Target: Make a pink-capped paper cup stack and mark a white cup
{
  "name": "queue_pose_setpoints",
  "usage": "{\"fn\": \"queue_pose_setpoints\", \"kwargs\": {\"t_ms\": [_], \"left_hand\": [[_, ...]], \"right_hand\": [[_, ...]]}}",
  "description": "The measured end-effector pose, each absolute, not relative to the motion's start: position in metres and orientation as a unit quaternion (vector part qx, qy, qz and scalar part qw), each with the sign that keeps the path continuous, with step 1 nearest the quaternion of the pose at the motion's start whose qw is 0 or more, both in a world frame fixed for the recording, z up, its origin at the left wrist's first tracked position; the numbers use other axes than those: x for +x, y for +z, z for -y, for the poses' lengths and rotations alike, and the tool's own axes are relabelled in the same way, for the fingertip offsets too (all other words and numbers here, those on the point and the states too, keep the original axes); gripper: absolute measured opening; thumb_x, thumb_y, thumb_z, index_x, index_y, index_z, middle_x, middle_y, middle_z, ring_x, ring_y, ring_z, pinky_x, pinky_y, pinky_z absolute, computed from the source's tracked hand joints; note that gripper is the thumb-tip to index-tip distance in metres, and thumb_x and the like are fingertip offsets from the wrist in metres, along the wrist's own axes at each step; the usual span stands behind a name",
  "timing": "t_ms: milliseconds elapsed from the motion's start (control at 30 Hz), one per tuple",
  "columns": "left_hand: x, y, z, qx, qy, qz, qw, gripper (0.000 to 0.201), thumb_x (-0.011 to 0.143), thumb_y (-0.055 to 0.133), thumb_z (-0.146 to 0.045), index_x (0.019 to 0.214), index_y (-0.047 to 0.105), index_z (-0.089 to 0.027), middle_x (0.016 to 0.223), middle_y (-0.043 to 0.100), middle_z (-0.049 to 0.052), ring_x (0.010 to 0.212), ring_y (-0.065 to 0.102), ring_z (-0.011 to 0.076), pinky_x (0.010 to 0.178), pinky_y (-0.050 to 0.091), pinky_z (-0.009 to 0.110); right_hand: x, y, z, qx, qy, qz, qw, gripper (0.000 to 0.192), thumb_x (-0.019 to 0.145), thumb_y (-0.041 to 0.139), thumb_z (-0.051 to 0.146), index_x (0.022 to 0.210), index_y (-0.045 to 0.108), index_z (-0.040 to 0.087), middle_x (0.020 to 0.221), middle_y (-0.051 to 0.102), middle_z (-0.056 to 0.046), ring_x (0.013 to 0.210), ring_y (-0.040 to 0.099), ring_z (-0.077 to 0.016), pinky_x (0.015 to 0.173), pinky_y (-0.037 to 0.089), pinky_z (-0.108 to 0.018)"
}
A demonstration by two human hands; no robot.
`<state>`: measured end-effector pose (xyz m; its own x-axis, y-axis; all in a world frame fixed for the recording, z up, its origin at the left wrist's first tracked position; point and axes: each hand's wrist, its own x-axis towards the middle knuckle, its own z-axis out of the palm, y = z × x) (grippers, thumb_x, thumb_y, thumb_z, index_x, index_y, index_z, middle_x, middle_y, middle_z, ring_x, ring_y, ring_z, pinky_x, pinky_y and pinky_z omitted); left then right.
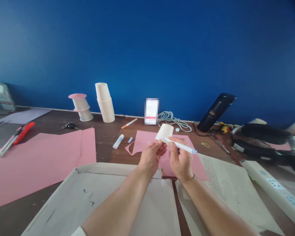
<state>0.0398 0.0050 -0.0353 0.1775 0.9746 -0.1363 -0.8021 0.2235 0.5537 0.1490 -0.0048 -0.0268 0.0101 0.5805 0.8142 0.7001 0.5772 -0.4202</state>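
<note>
My left hand (150, 158) is closed around the lower edge of a white paper cup (165, 131), held tilted above the table. In my right hand (182, 161) is a white marker pen (184, 147) with a pale blue end, gripped between thumb and fingers. Its tip points left and lies at the cup's near edge; whether it touches cannot be made out. Beneath both hands is a pink paper sheet (144, 139) with a curved cutout at its left corner. A glue stick (118, 141) and a small blue cap (130, 140) lie to the left.
At the back stand stacked paper cups (105, 106), a pink-disc cup piece (81, 105), a phone (151, 111), and a coiled cable (173, 119). A black bottle (215, 113) leans right, near a power strip (272, 186). Left are a utility knife (17, 137) and pink sheets (46, 157).
</note>
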Motion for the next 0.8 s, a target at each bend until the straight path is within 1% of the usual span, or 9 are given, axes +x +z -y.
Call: {"fn": "queue_pose_setpoints", "kwargs": {"t_ms": [433,600,800], "left_hand": [[0.0418,-0.0356,-0.0044,0.203,0.597,-0.249,0.735,0.018,0.068,0.074,-0.024,0.079,0.068,-0.011,0.076,0.065,0.004,0.073,0.059,0.0101,0.077,0.045,0.024],[0.0425,-0.0361,-0.0045,0.199,0.606,-0.256,0.726,0.020,0.066,0.076,-0.025,0.078,0.068,-0.011,0.075,0.065,0.004,0.073,0.060,0.0105,0.076,0.044,0.024],[0.0428,-0.0370,-0.0048,0.212,0.606,-0.258,0.722,0.020,0.066,0.076,-0.026,0.078,0.068,-0.012,0.077,0.066,0.005,0.073,0.060,0.0111,0.077,0.044,0.025]], "right_hand": [[0.1481,-0.0250,0.0066,-0.458,-0.044,0.704,0.541,0.017,0.091,0.044,0.024,0.096,0.059,0.018,0.090,0.066,-0.008,0.085,0.061,-0.0199,0.077,0.049,-0.036],[0.1489,-0.0262,0.0078,-0.461,-0.043,0.698,0.546,0.019,0.091,0.044,0.025,0.101,0.059,0.019,0.093,0.066,-0.008,0.087,0.061,-0.0205,0.075,0.049,-0.036],[0.1488,-0.0267,0.0068,-0.463,-0.042,0.699,0.543,0.018,0.091,0.045,0.025,0.099,0.059,0.019,0.091,0.066,-0.008,0.087,0.061,-0.0206,0.076,0.049,-0.037]]}}
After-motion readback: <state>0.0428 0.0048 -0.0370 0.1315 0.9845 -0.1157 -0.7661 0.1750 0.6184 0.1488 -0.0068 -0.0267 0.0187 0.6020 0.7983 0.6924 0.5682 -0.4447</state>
